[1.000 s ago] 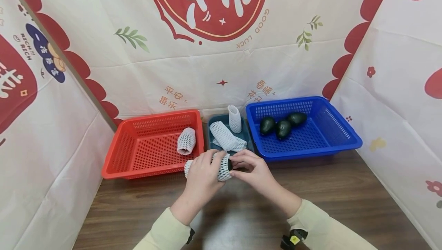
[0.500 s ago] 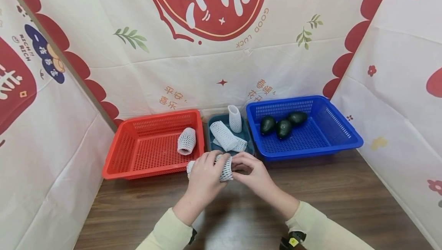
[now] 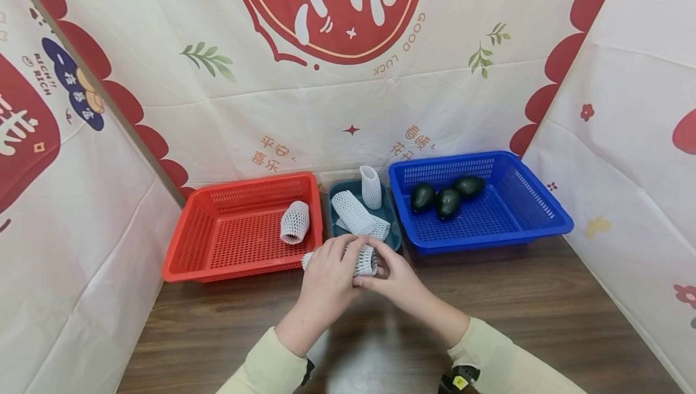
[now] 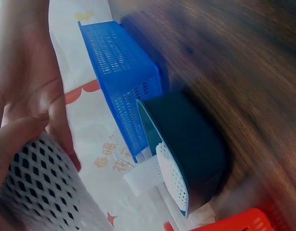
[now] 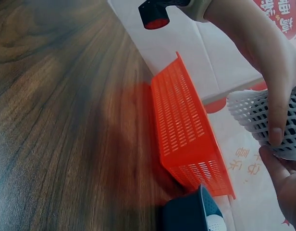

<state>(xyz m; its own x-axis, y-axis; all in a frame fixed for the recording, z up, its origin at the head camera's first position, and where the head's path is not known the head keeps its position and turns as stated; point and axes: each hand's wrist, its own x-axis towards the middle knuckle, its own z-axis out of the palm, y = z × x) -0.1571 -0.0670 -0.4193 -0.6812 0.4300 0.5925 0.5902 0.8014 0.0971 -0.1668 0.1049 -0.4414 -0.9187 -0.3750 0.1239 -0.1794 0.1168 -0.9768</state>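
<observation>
My left hand (image 3: 326, 273) grips a white foam net sleeve (image 3: 365, 263) from above, over the table in front of the small tray. Dark avocado skin shows through the mesh of the sleeve (image 4: 42, 185) in the left wrist view. At the sleeve's right end, my right hand (image 3: 401, 278) holds the rim with thumb and fingers curled round it; some of its fingertips are hidden. The right wrist view has the sleeve's narrower free end (image 5: 241, 108) sticking out past my left hand (image 5: 273, 62).
A red basket (image 3: 198, 267) at left holds one netted fruit (image 3: 295, 223). Spare sleeves (image 3: 353, 213) lie in a dark teal tray (image 3: 396, 234), one standing upright. Several avocados (image 3: 448, 203) sit in a blue basket (image 3: 489, 242) at right. Printed cloth walls (image 3: 348, 98) enclose the table.
The avocado's dark end, showing at the sleeve's right opening a second ago, is now covered by the net. Both hands shifted slightly right and drew closer together, the right fingers wrapping further round the rim.
</observation>
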